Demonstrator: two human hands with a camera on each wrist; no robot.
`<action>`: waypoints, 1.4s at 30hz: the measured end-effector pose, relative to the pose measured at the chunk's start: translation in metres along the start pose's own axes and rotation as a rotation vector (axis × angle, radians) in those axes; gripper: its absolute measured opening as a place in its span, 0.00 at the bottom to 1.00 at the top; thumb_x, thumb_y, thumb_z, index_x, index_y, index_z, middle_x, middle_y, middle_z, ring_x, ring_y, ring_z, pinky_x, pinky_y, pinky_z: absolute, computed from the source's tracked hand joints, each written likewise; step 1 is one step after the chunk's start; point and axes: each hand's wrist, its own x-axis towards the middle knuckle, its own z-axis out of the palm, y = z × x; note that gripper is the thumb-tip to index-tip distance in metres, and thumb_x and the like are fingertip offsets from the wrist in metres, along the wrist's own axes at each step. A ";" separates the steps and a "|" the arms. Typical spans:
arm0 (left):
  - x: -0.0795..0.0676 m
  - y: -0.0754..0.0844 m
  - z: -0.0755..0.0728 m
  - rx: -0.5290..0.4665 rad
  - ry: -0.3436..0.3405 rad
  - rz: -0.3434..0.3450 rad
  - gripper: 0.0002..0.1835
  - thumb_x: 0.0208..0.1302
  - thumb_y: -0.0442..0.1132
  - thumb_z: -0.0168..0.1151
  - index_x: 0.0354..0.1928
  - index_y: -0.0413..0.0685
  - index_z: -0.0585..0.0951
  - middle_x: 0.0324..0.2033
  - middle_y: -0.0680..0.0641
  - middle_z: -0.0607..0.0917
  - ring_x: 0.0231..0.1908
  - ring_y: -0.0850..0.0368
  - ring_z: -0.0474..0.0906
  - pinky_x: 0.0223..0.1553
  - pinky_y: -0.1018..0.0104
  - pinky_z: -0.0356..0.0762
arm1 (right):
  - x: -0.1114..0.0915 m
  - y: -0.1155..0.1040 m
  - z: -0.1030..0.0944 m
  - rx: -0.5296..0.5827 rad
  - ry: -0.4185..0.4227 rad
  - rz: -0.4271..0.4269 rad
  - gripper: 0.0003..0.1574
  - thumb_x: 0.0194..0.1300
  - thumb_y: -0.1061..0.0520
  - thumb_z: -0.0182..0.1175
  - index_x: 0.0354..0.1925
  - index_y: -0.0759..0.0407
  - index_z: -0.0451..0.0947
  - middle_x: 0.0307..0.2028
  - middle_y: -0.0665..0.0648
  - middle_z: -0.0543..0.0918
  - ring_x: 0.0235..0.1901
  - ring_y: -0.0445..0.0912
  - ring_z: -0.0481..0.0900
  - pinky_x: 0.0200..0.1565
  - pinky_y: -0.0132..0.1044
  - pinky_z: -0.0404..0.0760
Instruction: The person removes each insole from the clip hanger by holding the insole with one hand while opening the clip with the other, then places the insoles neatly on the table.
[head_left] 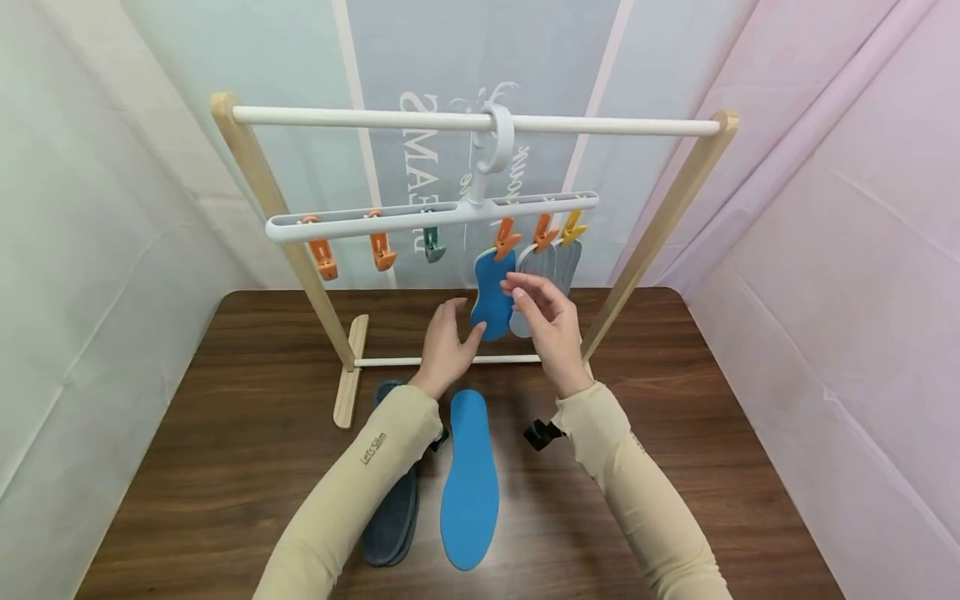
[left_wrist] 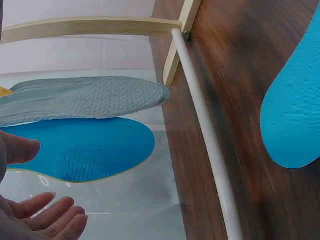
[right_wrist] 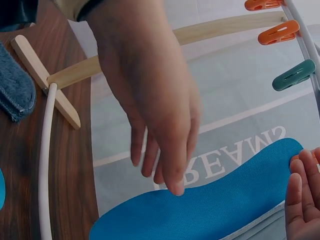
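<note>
A blue insole (head_left: 494, 293) hangs from an orange clip (head_left: 506, 239) on a pale grey hanger (head_left: 435, 215). My left hand (head_left: 446, 346) is beside its lower left edge, thumb and fingers spread apart; in the left wrist view the thumb overlaps the insole (left_wrist: 90, 150) and the fingers lie past its edge. At the insole's right side is my right hand (head_left: 551, 329), its fingers loosely bent with nothing gripped. The right wrist view has those fingers (right_wrist: 311, 182) close to the clip end. Grey insoles (head_left: 534, 265) hang just behind, from orange and yellow clips.
Another blue insole (head_left: 470, 492) lies on the wooden table (head_left: 645, 517), next to dark fuzzy footwear (head_left: 393, 521) partly under my left sleeve. The hanger hooks over the white rail (head_left: 360, 117) of a wooden stand (head_left: 652, 229). Unused orange clips (head_left: 381, 246) and a green clip (head_left: 432, 240) hang left.
</note>
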 end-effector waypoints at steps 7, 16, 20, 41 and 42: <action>0.012 0.006 0.004 -0.049 0.028 0.038 0.23 0.69 0.38 0.57 0.62 0.35 0.68 0.58 0.36 0.74 0.60 0.42 0.71 0.61 0.51 0.70 | 0.001 -0.002 0.001 0.011 0.000 -0.016 0.19 0.72 0.55 0.54 0.55 0.65 0.76 0.49 0.57 0.82 0.52 0.47 0.79 0.54 0.57 0.73; 0.015 0.007 0.006 -0.071 0.091 0.070 0.13 0.71 0.34 0.53 0.53 0.34 0.75 0.49 0.35 0.79 0.51 0.43 0.77 0.54 0.53 0.76 | 0.000 -0.003 0.003 0.024 0.013 -0.015 0.19 0.72 0.56 0.54 0.55 0.67 0.75 0.48 0.57 0.82 0.51 0.46 0.79 0.54 0.52 0.75; 0.013 0.005 0.006 -0.093 0.111 0.065 0.11 0.72 0.33 0.52 0.49 0.34 0.78 0.45 0.36 0.81 0.47 0.43 0.79 0.49 0.55 0.78 | 0.000 -0.002 0.002 0.027 0.023 -0.014 0.19 0.72 0.57 0.54 0.55 0.67 0.75 0.48 0.57 0.82 0.51 0.46 0.79 0.54 0.52 0.75; -0.007 0.002 0.003 -0.092 0.060 0.049 0.11 0.74 0.34 0.48 0.50 0.36 0.76 0.41 0.38 0.81 0.41 0.46 0.79 0.42 0.55 0.79 | 0.010 -0.010 0.002 0.009 0.076 0.006 0.22 0.71 0.57 0.55 0.59 0.64 0.72 0.58 0.61 0.76 0.59 0.47 0.74 0.60 0.38 0.73; -0.009 0.003 0.003 -0.091 0.050 0.050 0.11 0.74 0.34 0.48 0.50 0.36 0.75 0.41 0.38 0.81 0.41 0.46 0.79 0.42 0.55 0.79 | 0.011 -0.012 0.003 0.006 0.075 0.001 0.22 0.71 0.57 0.55 0.60 0.64 0.72 0.59 0.61 0.76 0.59 0.46 0.74 0.62 0.38 0.72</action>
